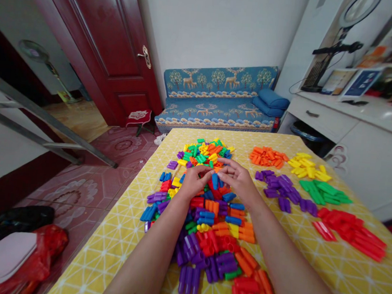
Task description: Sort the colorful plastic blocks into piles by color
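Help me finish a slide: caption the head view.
Left hand and right hand close together over a mixed heap of plastic pieces, single-color groups lying at right on a yellow cloth.

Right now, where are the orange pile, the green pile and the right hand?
Orange pile (268, 157), head view: middle pieces.
Green pile (325, 191), head view: middle pieces.
Right hand (240, 178), head view: its back.

white back wall (220, 25). dark red panel door (104, 43) at left, pedestal fan (34, 52) beyond it. reddish patterned floor tiles (122, 145). blue sofa (216, 112), deer-and-tree print, against the wall; blue cushions (272, 101) at its right end. small red stool (138, 116) by the door. white cabinet (378, 144) at right, ring light (345, 26) on top. yellow patterned surface (103, 267) up front.
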Action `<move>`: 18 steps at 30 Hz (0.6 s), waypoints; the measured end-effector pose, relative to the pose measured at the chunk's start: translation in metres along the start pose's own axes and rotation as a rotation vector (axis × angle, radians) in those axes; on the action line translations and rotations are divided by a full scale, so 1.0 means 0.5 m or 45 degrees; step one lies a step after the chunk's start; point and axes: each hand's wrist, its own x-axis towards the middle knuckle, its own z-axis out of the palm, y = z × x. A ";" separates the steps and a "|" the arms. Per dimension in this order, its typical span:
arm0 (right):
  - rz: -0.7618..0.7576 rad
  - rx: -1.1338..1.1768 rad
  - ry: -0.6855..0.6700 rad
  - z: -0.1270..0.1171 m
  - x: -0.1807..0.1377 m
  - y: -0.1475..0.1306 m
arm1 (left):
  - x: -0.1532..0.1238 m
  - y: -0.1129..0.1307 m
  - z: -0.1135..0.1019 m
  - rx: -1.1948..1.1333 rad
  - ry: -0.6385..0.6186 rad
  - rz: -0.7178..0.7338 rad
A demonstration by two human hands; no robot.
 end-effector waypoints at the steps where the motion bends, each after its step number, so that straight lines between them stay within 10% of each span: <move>1: 0.019 0.031 0.067 -0.003 0.002 0.001 | 0.000 -0.001 0.000 0.017 -0.003 0.003; 9: -0.062 -0.066 0.586 -0.048 0.027 0.081 | 0.001 -0.010 0.002 0.091 0.004 -0.003; 18: -0.156 -1.032 0.594 -0.105 0.019 0.175 | 0.001 -0.013 0.004 0.106 -0.001 -0.013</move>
